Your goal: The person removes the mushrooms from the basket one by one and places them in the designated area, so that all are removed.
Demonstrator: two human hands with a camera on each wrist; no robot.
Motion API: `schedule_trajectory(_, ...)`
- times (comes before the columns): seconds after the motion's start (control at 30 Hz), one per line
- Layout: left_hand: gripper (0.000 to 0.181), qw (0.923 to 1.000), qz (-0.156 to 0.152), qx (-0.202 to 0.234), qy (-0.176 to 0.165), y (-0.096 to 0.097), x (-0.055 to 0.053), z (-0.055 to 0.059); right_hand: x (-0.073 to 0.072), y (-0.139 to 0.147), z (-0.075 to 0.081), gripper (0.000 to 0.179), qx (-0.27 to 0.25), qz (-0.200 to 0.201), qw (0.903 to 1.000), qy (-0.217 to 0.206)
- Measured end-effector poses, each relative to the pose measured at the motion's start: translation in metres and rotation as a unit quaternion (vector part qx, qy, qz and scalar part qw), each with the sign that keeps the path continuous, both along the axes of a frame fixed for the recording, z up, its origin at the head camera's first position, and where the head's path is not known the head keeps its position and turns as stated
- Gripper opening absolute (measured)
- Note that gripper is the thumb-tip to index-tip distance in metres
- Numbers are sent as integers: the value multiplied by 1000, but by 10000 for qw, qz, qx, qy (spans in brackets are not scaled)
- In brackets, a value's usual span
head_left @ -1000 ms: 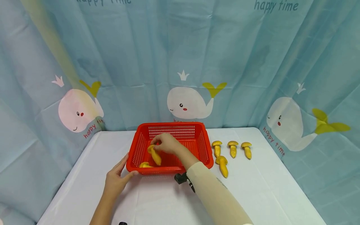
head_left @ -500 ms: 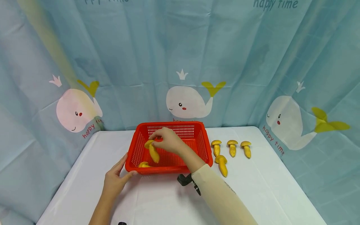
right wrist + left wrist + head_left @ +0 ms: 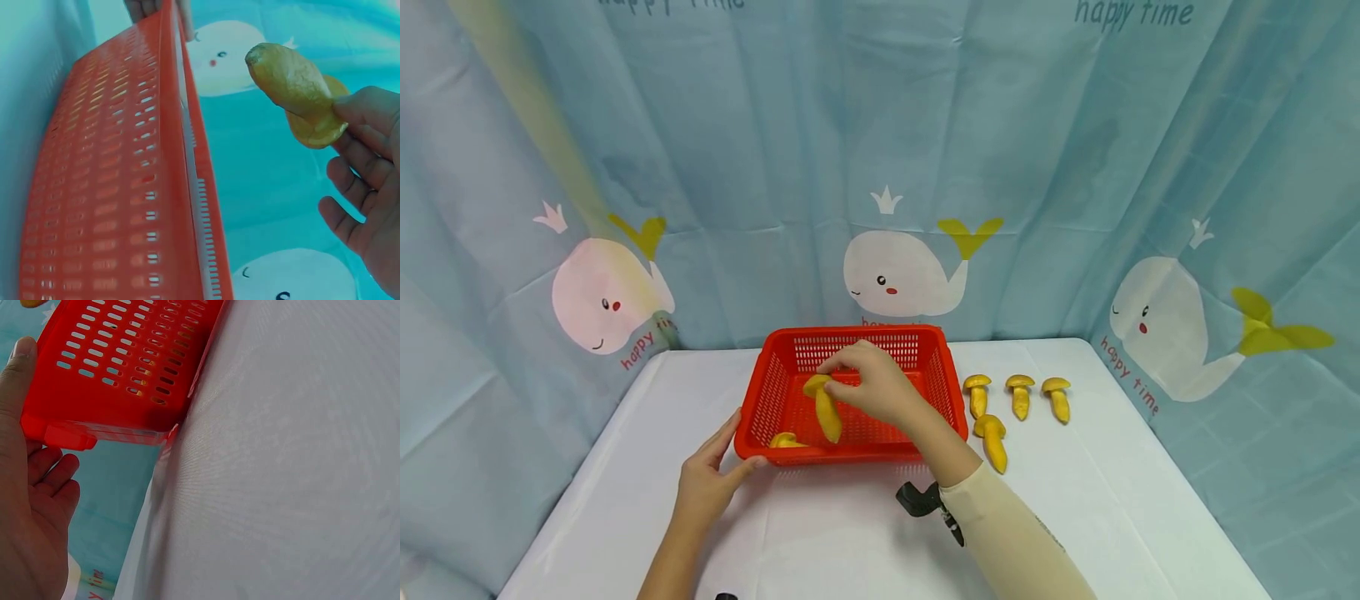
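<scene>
My right hand [image 3: 880, 387] pinches a yellow mushroom [image 3: 827, 414] by its cap, above the red plastic basket [image 3: 850, 453]. The stem hangs downward in the head view. Up close, the right wrist view shows the thumb and forefinger on the mushroom [image 3: 290, 81], its other fingers loosely bent. At the basket's near left corner, my left hand [image 3: 706, 483] holds the rim, with its thumb at the front and its fingers along the left side. Another mushroom [image 3: 786, 439] lies inside the basket by the front wall, partly hidden by the rim.
Right of the basket, several yellow mushrooms lie on the white tablecloth [image 3: 1120, 492]: three in a back row, including the middle one [image 3: 1020, 397], and one mushroom [image 3: 992, 442] nearer. A blue whale-print curtain [image 3: 790, 192] hangs behind the table.
My right hand has lifted the mushroom a little, then moved it to the right over the basket. The left hand stays at the corner.
</scene>
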State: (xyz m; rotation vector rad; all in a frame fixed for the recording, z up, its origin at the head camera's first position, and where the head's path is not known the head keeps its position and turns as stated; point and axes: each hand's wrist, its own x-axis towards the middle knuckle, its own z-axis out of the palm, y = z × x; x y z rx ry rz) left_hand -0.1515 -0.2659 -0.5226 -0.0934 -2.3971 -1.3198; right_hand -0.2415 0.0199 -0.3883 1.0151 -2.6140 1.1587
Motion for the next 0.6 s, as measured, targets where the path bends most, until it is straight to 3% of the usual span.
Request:
schedule_trajectory(0.3, 86, 9999, 64, -97, -109, -1, 0, 0, 11, 28, -1, 17, -416, -79, 9988, 263)
schedule_trajectory(0.6, 87, 9992, 192, -283, -224, -2, 0, -1, 22, 57, -3, 19, -514, -242, 9964, 627)
